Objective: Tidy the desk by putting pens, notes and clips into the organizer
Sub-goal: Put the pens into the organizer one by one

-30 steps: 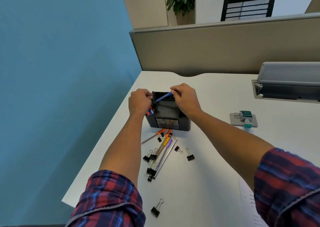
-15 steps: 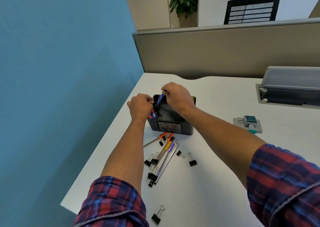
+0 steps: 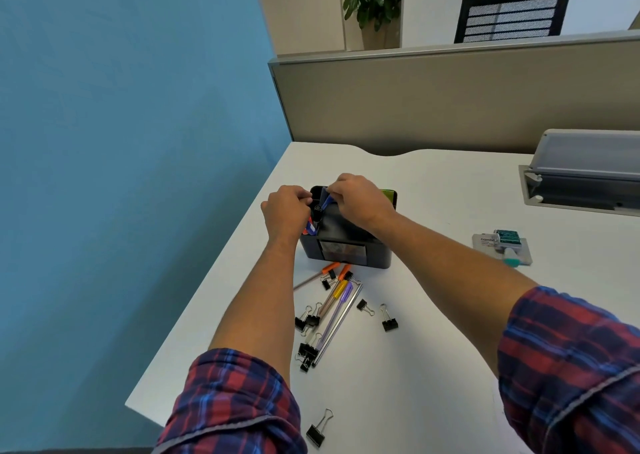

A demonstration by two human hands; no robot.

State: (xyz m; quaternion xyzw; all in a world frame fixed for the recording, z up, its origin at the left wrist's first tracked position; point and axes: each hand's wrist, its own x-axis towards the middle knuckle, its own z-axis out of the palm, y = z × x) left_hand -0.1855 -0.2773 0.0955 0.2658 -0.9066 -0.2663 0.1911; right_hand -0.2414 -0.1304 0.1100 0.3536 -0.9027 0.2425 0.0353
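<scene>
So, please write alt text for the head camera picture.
A right hand lowers a blue pen into a black organizer while the left hand holds its corner. Pens and binder clips lie on the white desk.

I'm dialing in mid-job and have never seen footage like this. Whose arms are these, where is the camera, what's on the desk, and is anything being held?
There is no machine here: a person wears one wide-angle camera on the head, which looks forward and down, so the arms in plaid sleeves are that person's own. The right hand pinches a blue pen, tilted tip-down into the left end of the black organizer. The left hand is curled at that same end; whether it grips anything I cannot tell. On the white desk in front of the organizer lie several pens and scattered black binder clips, one more near the front edge. To the right lies a small packaged item.
</scene>
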